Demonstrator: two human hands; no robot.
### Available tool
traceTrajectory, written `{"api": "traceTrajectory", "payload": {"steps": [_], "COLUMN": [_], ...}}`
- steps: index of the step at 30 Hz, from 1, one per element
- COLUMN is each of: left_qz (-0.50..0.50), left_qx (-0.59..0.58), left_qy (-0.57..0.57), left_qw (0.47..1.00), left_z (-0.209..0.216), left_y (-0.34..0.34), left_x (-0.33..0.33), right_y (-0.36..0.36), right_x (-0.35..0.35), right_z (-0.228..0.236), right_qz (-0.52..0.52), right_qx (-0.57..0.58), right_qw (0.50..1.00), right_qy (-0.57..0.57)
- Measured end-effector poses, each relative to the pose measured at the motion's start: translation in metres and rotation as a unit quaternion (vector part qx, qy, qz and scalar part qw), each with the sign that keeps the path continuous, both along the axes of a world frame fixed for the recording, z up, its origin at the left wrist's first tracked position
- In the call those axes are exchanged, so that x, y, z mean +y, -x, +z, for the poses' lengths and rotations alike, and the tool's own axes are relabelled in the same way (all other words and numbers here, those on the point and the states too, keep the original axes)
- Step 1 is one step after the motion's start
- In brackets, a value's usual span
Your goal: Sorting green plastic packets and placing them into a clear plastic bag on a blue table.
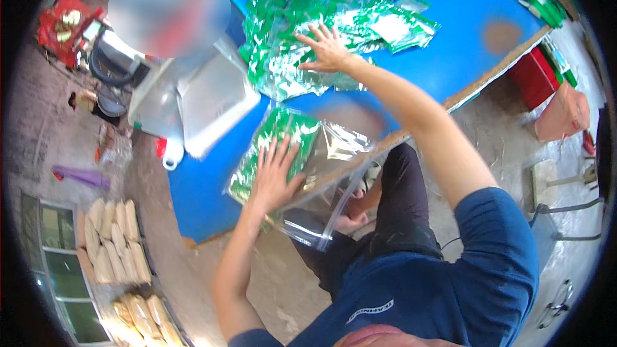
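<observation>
With fingers spread, my left hand (276, 170) lies flat on a clear plastic bag (334, 160) at the near edge of the blue table. Green-and-clear packets (247, 173) fill the far-left part of that bag, while its open-looking near end hangs over the table edge above my legs. My right hand (326, 50) is stretched out, fingers apart, over a large loose pile of shiny green packets (283, 26) farther back. Whether its palm touches the packets cannot be made out. Neither hand grips anything.
The blue table (205, 199) has a worn wooden front edge. Left of the pile stands a metal tray (215, 103), with a white-and-red object (171, 153) beside it. Long wrapped bundles (116, 244) sit on the floor at left; a red bin (535, 78) stands at right.
</observation>
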State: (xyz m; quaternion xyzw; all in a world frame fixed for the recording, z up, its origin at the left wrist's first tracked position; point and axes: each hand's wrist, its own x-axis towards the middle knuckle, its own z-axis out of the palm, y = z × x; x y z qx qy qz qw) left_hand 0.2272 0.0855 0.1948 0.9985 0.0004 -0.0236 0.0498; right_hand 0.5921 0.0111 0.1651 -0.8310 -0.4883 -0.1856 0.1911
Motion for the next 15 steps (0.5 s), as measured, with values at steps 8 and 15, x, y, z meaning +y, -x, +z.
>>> {"api": "traceTrajectory", "payload": {"steps": [8,15], "left_qz": [0.066,0.154], "left_qx": [0.055,0.034], "left_qy": [-0.004,-0.027], "left_qw": [0.996,0.987], "left_z": [0.044,0.048], "left_y": [0.113,0.134], "left_x": [0.050,0.077], "right_y": [0.079,-0.017], "right_x": [0.014,-0.039], "right_z": [-0.008,0.014], "right_qz": [0.075,-0.024], "right_qx": [0.101,0.095], "right_qw": [0.988,0.977], "right_qy": [0.090,-0.190]}}
